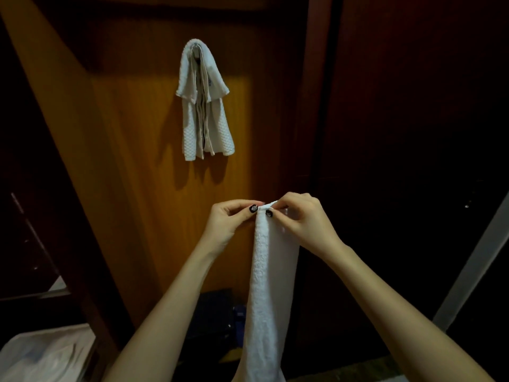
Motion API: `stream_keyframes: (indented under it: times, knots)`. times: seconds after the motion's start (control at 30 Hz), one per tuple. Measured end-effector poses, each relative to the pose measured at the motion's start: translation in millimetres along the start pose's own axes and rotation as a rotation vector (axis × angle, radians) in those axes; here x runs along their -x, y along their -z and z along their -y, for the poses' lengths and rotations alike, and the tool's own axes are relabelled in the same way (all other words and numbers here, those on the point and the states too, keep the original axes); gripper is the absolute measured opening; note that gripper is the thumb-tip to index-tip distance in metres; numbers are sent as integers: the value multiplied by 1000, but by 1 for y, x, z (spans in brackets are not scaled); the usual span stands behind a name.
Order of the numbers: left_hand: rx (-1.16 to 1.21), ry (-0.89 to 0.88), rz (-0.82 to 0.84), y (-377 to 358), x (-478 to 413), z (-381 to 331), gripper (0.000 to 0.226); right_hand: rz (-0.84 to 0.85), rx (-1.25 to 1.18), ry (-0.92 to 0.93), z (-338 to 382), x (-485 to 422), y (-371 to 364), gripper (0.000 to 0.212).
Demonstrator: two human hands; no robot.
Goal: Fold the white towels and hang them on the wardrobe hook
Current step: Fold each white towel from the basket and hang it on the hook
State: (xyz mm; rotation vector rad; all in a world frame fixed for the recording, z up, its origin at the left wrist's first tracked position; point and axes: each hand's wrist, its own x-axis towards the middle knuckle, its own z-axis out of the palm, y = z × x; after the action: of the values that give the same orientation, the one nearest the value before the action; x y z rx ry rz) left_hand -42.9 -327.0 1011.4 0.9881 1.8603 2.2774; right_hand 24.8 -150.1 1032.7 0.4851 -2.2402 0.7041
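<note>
A long white towel (pixel 268 285) hangs straight down in front of me, folded lengthwise into a narrow strip. My left hand (pixel 230 221) and my right hand (pixel 301 221) both pinch its top edge, thumbs nearly touching. Higher up, several folded white towels (pixel 205 106) hang draped over the wardrobe hook (pixel 196 46), which is mostly hidden by them. The hook sits on the orange-brown wardrobe panel (pixel 132 139), above and left of my hands.
A dark wardrobe door (pixel 413 119) stands to the right. White cloth (pixel 44 354) lies at the bottom left. Dark and blue objects (pixel 220 315) sit low behind the hanging towel. A pale slanted frame (pixel 473 266) runs along the right edge.
</note>
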Motion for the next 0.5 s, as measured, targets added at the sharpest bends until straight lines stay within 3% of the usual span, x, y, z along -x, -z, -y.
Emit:
stream_keyframes:
  times: [0.13, 0.27, 0.4, 0.5]
  knots:
    - [4, 10, 97, 5, -1, -3, 19, -8, 7, 50, 5, -4, 1, 6]
    - [-71, -83, 27, 0, -1, -1, 16, 5, 35, 73, 5, -9, -2, 9]
    - [-60, -74, -81, 14, -8, -3, 20, 174, 160, -38, -15, -13, 7, 23]
    - [-158, -131, -105, 23, -16, -8, 21, 253, 80, -152, -26, -13, 13, 24]
